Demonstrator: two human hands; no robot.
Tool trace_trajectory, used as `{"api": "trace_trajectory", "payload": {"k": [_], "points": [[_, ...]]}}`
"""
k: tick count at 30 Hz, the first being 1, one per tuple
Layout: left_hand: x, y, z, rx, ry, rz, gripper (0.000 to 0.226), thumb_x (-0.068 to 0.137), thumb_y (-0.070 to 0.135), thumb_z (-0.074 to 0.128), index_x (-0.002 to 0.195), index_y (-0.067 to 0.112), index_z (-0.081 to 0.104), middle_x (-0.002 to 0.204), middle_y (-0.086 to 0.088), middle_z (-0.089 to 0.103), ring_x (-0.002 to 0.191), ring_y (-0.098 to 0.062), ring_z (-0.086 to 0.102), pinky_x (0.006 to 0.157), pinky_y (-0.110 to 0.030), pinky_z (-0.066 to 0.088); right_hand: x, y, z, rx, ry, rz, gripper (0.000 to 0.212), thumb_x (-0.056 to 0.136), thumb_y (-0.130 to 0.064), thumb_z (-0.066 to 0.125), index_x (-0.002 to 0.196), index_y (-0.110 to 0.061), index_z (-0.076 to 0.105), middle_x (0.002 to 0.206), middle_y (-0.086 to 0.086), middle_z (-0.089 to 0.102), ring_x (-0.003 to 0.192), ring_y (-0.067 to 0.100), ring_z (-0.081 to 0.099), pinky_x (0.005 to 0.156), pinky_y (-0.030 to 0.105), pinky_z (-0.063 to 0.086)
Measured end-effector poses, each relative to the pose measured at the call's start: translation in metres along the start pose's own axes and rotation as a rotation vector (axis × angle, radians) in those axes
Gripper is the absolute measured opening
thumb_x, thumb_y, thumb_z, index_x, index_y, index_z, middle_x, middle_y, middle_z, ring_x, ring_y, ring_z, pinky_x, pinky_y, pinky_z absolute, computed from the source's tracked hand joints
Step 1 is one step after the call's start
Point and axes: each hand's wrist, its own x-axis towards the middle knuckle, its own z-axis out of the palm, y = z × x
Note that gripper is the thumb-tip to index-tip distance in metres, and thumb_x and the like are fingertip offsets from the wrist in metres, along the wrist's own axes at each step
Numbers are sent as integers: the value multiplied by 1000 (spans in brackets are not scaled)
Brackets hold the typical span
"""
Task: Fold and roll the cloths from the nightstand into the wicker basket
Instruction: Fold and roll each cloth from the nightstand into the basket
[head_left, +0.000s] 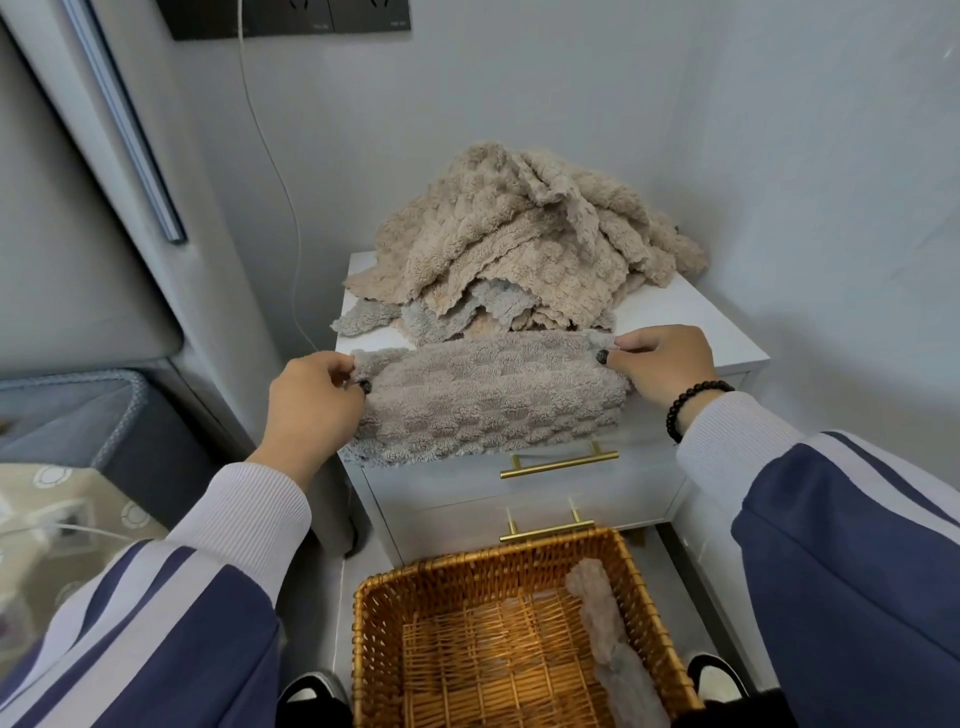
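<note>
early stage: one rolled cloth (610, 639) in wicker basket (395, 582). left hand (306, 400) and right hand (657, 364) pinch grey cloth (488, 400) corners, mid-fold; big pile (524, 234) remains on nightstand (691, 322).

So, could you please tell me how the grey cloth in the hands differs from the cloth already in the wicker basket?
The grey waffle-textured cloth lies folded flat on the white nightstand, pinched by the left hand and right hand; the rolled cloth is a narrow tube in the wicker basket, untouched. Both look fluffy.
</note>
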Motion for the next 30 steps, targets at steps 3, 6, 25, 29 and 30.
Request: {"api": "trace_trajectory", "payload": {"k": [3, 6, 25, 29, 30], "points": [[-3, 2, -2, -30, 19, 35, 34, 85, -1, 57, 115, 10, 67, 100, -1, 62, 92, -18, 58, 84, -24, 40, -3, -1, -2, 42, -12, 5, 23, 80, -8, 73, 103, -5, 72, 104, 8, 68, 91, 14, 57, 90, 26, 48], [-6, 5, -5, -87, 17, 26, 38, 85, 0, 58, 120, 13, 67, 113, 2, 66, 90, -12, 58, 84, -22, 42, -6, -2, -2, 84, -45, 15, 23, 81, -7, 73, 104, -4, 71, 101, 8, 66, 90, 13, 57, 82, 22, 45], [-84, 52, -44, -751, -153, 220, 47, 99, 10, 48, 140, 35, 47, 123, 13, 65, 110, -6, 63, 92, -27, 53, -75, -30, -73, 490, 231, -104, 26, 83, -6, 68, 108, -9, 70, 78, -14, 62, 56, -12, 55, 57, -1, 42], [-105, 79, -67, -1043, -70, 231, 43, 98, 3, 45, 127, 32, 58, 113, 10, 70, 106, -13, 66, 84, -32, 56, -91, -46, -108, 605, 243, -157, 41, 72, -12, 77, 113, -10, 70, 95, -1, 72, 83, 8, 69, 83, 28, 56], [-108, 82, -70, -1109, -30, 210, 40, 98, 3, 46, 127, 29, 56, 106, 12, 72, 101, -12, 68, 82, -32, 57, -94, -49, -115, 641, 230, -179, 47, 69, -13, 79, 115, -11, 69, 100, 3, 72, 90, 16, 70, 85, 34, 56]]}}
